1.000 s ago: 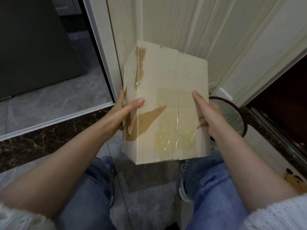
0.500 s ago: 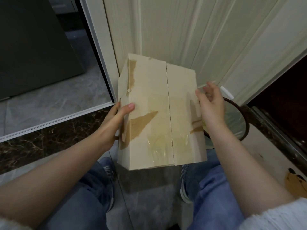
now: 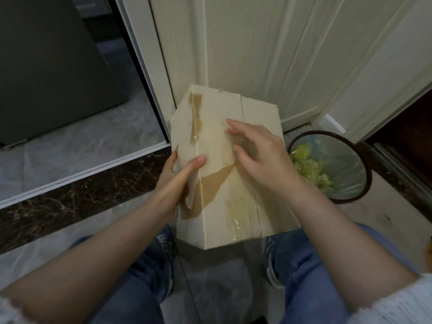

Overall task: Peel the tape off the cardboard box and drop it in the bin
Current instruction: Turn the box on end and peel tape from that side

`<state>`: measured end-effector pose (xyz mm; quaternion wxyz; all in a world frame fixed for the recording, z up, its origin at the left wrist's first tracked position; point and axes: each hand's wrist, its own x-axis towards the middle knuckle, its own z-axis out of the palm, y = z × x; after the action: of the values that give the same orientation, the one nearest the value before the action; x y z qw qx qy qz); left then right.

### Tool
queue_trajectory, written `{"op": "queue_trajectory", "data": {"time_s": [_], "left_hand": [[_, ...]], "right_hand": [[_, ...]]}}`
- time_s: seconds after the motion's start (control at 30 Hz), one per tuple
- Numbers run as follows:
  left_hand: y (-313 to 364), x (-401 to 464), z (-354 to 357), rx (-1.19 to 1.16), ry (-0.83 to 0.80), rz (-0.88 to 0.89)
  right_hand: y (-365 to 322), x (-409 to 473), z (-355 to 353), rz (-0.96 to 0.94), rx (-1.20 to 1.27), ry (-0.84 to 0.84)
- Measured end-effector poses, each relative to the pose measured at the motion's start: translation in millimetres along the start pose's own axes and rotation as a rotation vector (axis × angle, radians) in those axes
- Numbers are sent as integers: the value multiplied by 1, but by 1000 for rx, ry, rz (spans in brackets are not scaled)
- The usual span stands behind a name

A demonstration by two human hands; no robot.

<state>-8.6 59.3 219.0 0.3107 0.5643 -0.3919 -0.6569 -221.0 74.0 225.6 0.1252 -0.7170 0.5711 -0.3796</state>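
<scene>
A pale cardboard box (image 3: 219,213) is held above my knees, its top face split by a seam. Clear tape (image 3: 236,206) shines across the near part of that face, and brown torn patches show where the surface came away. My left hand (image 3: 184,169) grips the box's left edge, thumb on top. My right hand (image 3: 259,157) lies over the middle of the top face with fingers spread, fingertips on the tape; whether it pinches an edge I cannot tell. The round bin (image 3: 364,169), dark-rimmed with a plastic liner, stands right of the box.
Crumpled yellowish tape fills the bin's left side. A cream panelled door (image 3: 257,54) stands behind the box, and a dark appliance (image 3: 46,66) sits at the left beyond a white track. My jeans-clad knees and shoes are below the box.
My right hand left the box's right edge and came across onto the top face. The box dropped lower and shifted left, uncovering the bin. My left hand kept its grip.
</scene>
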Motion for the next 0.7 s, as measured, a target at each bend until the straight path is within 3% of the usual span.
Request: {"op": "queue_trajectory", "data": {"time_s": [0.4, 0.7], "left_hand": [[-5, -5, 4, -123, 102, -46], [-8, 4, 5, -81, 90, -47]], "right_hand": [[-7, -3, 10, -108, 8, -222], [1, 6, 14, -108, 80, -53]]}}
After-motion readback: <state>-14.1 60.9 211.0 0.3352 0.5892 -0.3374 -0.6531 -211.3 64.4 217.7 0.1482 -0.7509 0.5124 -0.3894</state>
